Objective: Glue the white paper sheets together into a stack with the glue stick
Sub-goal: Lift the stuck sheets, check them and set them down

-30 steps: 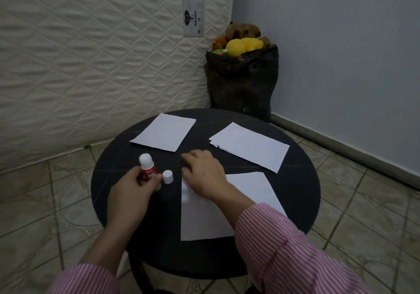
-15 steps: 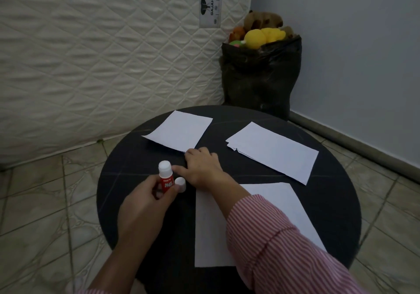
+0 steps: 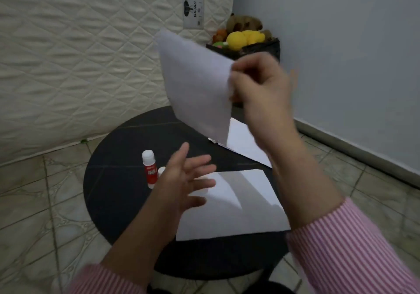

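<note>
The right hand [image 3: 261,89] is raised well above the table [image 3: 113,180], its fingers pinched on the right edge of a white paper sheet [image 3: 195,84]. The sheet hangs in the air, tilted, its face turned toward the camera and its lower corner over the far side of the table. The right forearm slants down to a pink-and-white striped sleeve [image 3: 345,248] at the lower right. The hand and sheet are blurred.

The left hand [image 3: 184,180] hovers low over the table with its fingers spread wide, holding nothing. Its fingertips reach over the near left corner of a second white sheet [image 3: 238,209] that lies flat on the near side of the table. Whether they touch that sheet cannot be told.

Just left of the left hand stands the glue stick [image 3: 150,168], upright on the table, red with a white top. Its small white cap [image 3: 161,170] sits just beside it, partly hidden by the hand.

A stack of white sheets [image 3: 245,143] lies on the far right of the table, partly covered by the raised sheet and the right forearm.

Behind the table a quilted cream mattress [image 3: 79,55] leans upright on the tiled floor [image 3: 34,202]. In the corner against the grey wall [image 3: 341,43] stands a black bag [image 3: 261,48] topped with soft toys, one of them yellow [image 3: 244,38]; the right hand hides much of the bag.
</note>
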